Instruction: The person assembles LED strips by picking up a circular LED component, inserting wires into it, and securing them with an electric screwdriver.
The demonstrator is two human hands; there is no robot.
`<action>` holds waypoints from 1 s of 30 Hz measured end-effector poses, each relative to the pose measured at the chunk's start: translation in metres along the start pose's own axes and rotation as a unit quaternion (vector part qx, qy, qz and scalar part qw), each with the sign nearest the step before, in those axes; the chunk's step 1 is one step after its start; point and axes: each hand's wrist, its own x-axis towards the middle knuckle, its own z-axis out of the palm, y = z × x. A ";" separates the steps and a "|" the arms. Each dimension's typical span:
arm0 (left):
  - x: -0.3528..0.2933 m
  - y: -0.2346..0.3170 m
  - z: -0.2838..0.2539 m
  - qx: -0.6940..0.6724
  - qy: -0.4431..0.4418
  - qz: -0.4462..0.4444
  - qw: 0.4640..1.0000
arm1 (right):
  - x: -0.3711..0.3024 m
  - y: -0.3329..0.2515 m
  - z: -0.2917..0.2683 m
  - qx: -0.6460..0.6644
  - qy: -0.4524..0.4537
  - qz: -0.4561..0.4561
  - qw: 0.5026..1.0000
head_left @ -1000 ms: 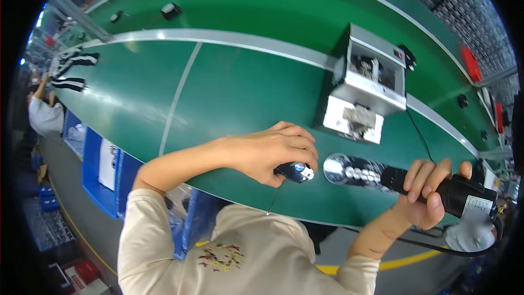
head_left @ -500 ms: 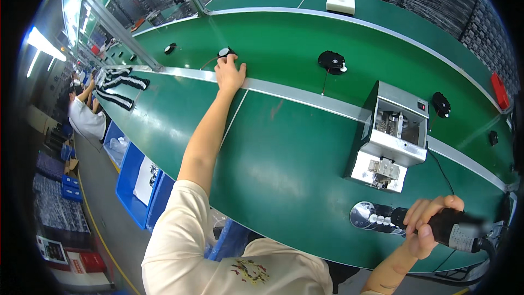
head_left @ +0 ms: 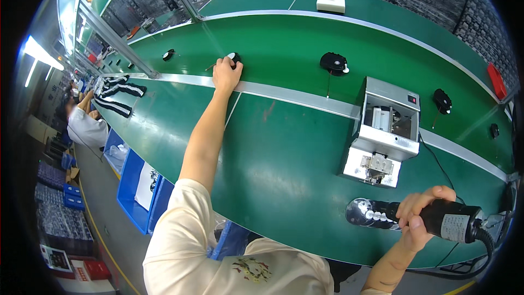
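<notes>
At the far side of the bench my left hand (head_left: 226,74) reaches onto the green belt, its fingers closed around a small black part with a round white face (head_left: 234,58). A thin wire stub sticks out on its left. My right hand (head_left: 419,218), low on the right, is wrapped around a black electric screwdriver (head_left: 452,220) with a pale label and a thick cable. The tool lies nearly level, pointing left. Under its tip is a dark, glossy strip with a rounded end and several white discs (head_left: 360,211); I cannot make out its kind.
A silver screw feeder (head_left: 390,131) stands between my hands. More black parts with wires (head_left: 334,64) lie along the belt (head_left: 273,49). A white block (head_left: 331,3) and a red bin (head_left: 496,81) sit beyond. Striped black-and-white cloth (head_left: 117,92) lies left, above blue crates (head_left: 136,196).
My left fingers have gone from touching the round-faced part to closing around it. The parts on the belt have shifted right relative to the screw feeder. My right hand keeps its hold.
</notes>
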 end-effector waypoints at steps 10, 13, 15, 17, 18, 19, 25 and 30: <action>-0.105 0.074 -0.128 -0.407 -0.233 0.076 0.880 | 0.003 -0.001 0.004 0.030 -0.010 0.001 0.999; -0.154 0.089 -0.130 -0.421 -0.322 0.153 0.834 | 0.004 0.005 0.006 -0.011 -0.014 -0.027 0.999; -0.176 0.096 -0.128 -0.336 -0.273 0.254 0.865 | 0.003 0.004 0.007 -0.007 -0.008 -0.013 1.000; -0.180 0.103 -0.138 -0.294 -0.306 0.256 0.868 | 0.004 0.005 0.007 -0.011 -0.005 -0.009 1.000; -0.181 0.104 -0.139 -0.344 -0.289 0.258 0.855 | 0.004 0.004 0.006 -0.013 -0.004 -0.009 1.000; -0.181 0.106 -0.142 -0.390 -0.269 0.259 0.842 | 0.003 0.003 0.005 -0.012 -0.003 -0.008 1.000; -0.167 0.111 -0.169 -0.354 -0.385 0.461 0.717 | 0.000 -0.001 0.000 -0.020 0.004 -0.008 1.000; -0.194 0.130 -0.160 -0.419 -0.386 0.464 0.678 | 0.004 0.001 0.000 -0.018 -0.034 -0.024 0.999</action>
